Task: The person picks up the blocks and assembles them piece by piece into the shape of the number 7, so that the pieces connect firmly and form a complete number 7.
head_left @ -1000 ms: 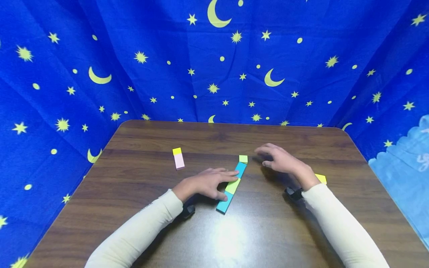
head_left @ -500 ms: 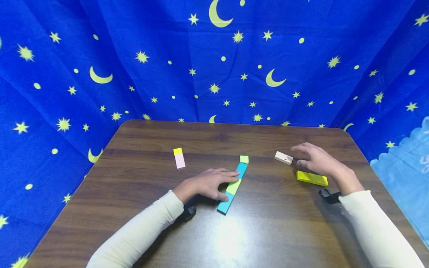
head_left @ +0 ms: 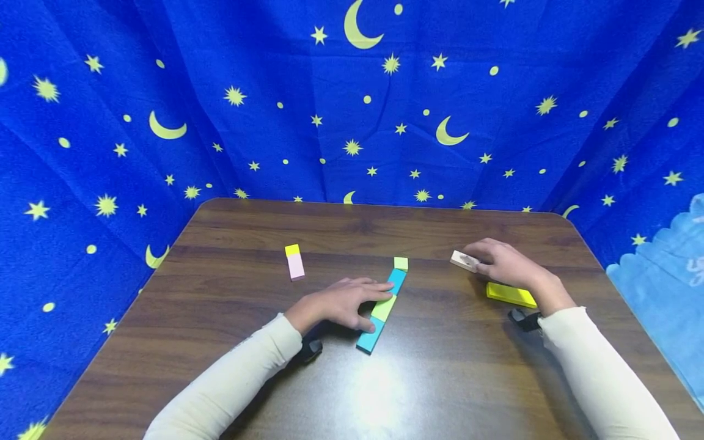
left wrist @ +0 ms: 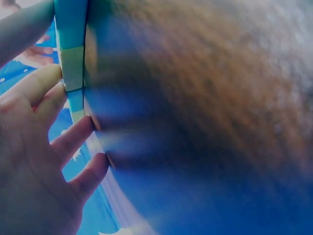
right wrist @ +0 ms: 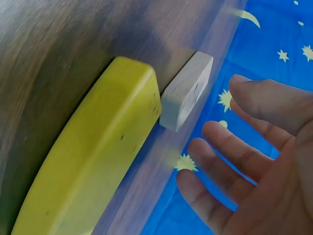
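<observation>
My left hand (head_left: 343,300) rests along the left side of a row of flat blocks. Its thumb lies at the near blue block (head_left: 368,340) and its forefinger reaches the far blue block (head_left: 397,281), either side of a light green block (head_left: 383,308). A small light green cube (head_left: 401,264) sits at the row's far end. Over on the right, my right hand (head_left: 508,264) hovers with loosely bent fingers at a pale wooden block (right wrist: 188,93); the right wrist view shows a gap between fingertips and block. A long yellow block (right wrist: 93,152) lies under that wrist.
A pink block (head_left: 295,266) with a small yellow block (head_left: 292,249) at its far end lies on the left of the brown wooden table (head_left: 220,366). Beyond the table's far edge hangs a blue curtain (head_left: 264,73) with moons and stars.
My right hand has gone from beside the small green cube to the right, then slightly back left to the pale block, uncovering the yellow block. The left hand has stayed put.
</observation>
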Demonstrator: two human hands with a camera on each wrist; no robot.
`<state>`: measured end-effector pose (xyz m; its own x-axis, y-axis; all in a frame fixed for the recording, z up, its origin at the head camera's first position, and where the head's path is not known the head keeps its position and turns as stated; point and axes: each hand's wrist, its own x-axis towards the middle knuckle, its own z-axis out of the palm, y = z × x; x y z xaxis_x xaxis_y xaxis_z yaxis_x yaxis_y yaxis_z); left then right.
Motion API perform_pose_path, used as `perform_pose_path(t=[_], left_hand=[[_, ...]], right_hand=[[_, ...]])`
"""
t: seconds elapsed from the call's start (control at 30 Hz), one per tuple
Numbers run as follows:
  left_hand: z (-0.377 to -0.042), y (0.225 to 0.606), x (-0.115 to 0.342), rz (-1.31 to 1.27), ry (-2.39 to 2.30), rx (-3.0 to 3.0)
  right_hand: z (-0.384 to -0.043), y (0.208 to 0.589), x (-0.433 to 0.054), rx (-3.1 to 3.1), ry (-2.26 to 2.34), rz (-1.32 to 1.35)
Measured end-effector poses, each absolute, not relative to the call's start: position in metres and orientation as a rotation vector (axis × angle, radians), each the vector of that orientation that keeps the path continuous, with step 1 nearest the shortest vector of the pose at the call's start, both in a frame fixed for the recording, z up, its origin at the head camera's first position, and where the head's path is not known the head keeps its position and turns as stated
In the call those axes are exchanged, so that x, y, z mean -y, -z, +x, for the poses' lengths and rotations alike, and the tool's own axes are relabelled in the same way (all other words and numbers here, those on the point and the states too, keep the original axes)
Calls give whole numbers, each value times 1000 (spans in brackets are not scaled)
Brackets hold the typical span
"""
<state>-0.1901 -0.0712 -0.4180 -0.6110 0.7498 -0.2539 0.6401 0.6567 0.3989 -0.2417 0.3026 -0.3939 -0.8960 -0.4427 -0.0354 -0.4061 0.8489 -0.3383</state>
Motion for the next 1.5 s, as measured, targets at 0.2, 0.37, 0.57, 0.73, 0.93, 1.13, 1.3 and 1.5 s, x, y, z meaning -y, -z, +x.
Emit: perform_pose_path(t=[0.2,0.37,0.57,0.73,0.93,1.13,1.3,1.5], left_hand=[[-190,418,72,1091,-381,-2470],[-190,417,72,1101,-381,-2473],[-190,415,72,1103,-379,-2469],[-188,415,72,1101,-385,-2467],[-189,416,72,1097,-381,-2471],[-189,418,72,1095,-382,-2468],[-188,417,72,1095,-394,-2470],[-190,418,69,1097,-395,-2476]], right_hand=[[-245,395,-296,-2930,497,-705],[-249,396,-291,-2934,501,-699],[-254,400,-288,-2936,517,-718],[-255,403,-287,-2939,515,-731],[-254,403,-285,-2933,519,-712],[-252,407,-288,-2966,500,-760],[-239,404,-291,-3044,400,-787],[-205,384,-308,-2982,173,-624]])
